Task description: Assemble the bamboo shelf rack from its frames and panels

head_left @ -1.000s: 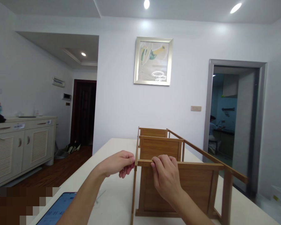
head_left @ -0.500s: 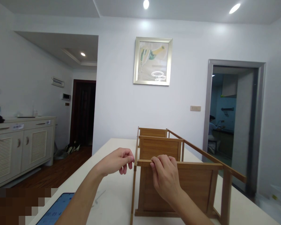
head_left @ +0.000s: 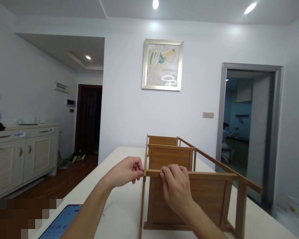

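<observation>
A brown wooden shelf rack [head_left: 211, 196] lies on its side on the white table, its several slatted boards standing upright between long rails. My left hand [head_left: 126, 171] is closed in a pinch, fingertips against the outer face of the left rail [head_left: 143, 199], level with the end of the nearest board. Whatever is between those fingertips is too small to make out. My right hand [head_left: 176, 186] wraps over the top edge of the nearest board, fingers on its far side. Partly behind my left forearm, a thin grey piece [head_left: 107, 207] rests on the table.
The white table [head_left: 122, 196] runs away from me toward the wall. A phone [head_left: 61, 222] with a lit timer lies at its left edge. White cabinets [head_left: 37, 149] stand to the left. Through the doorway on the right, a person [head_left: 225, 137] sits in another room.
My left hand has shifted slightly right, bringing its pinched fingertips up against the left rail. My right hand and the rack have stayed in place.
</observation>
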`<state>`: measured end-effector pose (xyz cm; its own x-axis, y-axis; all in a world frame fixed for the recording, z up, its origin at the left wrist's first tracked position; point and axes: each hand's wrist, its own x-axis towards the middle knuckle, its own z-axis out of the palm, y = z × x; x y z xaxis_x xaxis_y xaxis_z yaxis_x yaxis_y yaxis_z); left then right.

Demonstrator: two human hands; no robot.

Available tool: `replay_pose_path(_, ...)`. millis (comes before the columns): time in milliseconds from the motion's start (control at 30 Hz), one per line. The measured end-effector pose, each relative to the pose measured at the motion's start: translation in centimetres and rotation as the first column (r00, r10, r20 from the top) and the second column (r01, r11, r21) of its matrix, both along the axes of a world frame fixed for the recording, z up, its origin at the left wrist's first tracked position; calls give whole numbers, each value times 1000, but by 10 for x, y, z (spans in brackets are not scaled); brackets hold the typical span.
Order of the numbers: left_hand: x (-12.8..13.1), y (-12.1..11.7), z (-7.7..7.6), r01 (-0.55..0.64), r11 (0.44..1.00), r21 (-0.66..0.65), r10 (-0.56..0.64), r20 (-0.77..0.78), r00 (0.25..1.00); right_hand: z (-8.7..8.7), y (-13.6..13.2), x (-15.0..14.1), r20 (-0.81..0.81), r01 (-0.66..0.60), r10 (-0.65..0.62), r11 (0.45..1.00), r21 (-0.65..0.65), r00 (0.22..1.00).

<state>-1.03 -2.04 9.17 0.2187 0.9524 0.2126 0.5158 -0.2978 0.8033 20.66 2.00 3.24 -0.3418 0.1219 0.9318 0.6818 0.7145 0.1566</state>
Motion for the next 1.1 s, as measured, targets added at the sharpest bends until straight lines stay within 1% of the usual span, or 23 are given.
replay_pose_path(100, -1, 0, 0, -13, 1000, 12, 13, -3, 1000, 2, -2, 0, -3, -7, 7, 1000, -8, 1000)
replay_pose_path(167, -2, 0, 0, -5, 1000, -25, 5, 8, 1000, 4, -5, 0, -13, -38, 37, 999, -15, 999)
replay_pose_path(300, -6, -2, 0, 94, 984, -152, -91, 24, 996, 9, -13, -2, 5, -103, 103, 995, 5, 995)
replay_pose_path(400, -6, -1, 0, 128, 976, -176, -123, 41, 992, 8, -15, -5, 22, -106, 106, 994, 0, 994)
replay_pose_path(600, 1, 1, 0, 93, 991, -94, -90, 41, 995, 4, -11, -7, -2, -81, 81, 997, 4, 997)
replay_pose_path(733, 3, -3, 4, 37, 998, -54, -38, -17, 999, 4, -12, -7, -23, -99, 99, 995, -7, 995)
replay_pose_path(867, 3, -5, 4, -25, 1000, 8, 26, -106, 994, 5, -13, -8, -32, -104, 103, 994, -20, 994)
replay_pose_path(967, 2, -4, 2, -38, 997, 73, 49, -155, 987, 4, -13, -8, -34, -106, 106, 994, -23, 994)
replay_pose_path(1100, 2, -1, 0, -62, 985, 159, 89, -170, 981, 4, -12, -7, -24, -100, 100, 995, -13, 995)
